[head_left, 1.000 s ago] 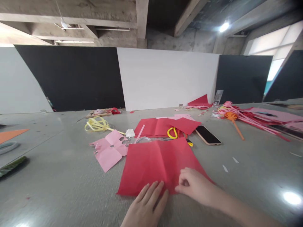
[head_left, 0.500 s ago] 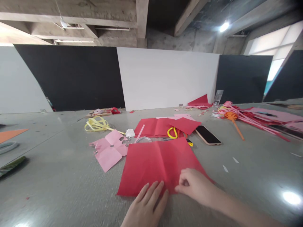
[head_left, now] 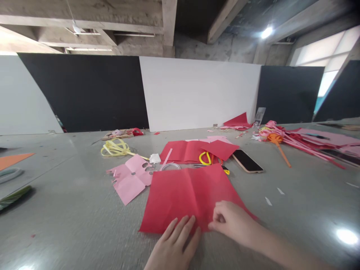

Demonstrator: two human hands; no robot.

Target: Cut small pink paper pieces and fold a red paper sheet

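A creased sheet of red paper (head_left: 180, 195) lies in front of me, its near edge towards me. My left hand (head_left: 176, 243) rests with outstretched fingers on that near edge, just left of the crease. To the right of it, my right hand (head_left: 229, 221) is closed in a pinch at the same edge, thumb and forefinger on the paper. Beyond the sheet, yellow-handled scissors (head_left: 206, 158) lie partly under another red piece, and a roll of clear tape (head_left: 171, 166) is partly hidden behind the sheet's far edge.
Pink paper with cut-out holes (head_left: 132, 183) lies to the left, below a coil of yellow ribbon (head_left: 115, 147). A phone (head_left: 248, 161) is at the right. Pink strips and an orange paper flower (head_left: 275, 138) lie farther right. A white panel (head_left: 199, 92) stands behind.
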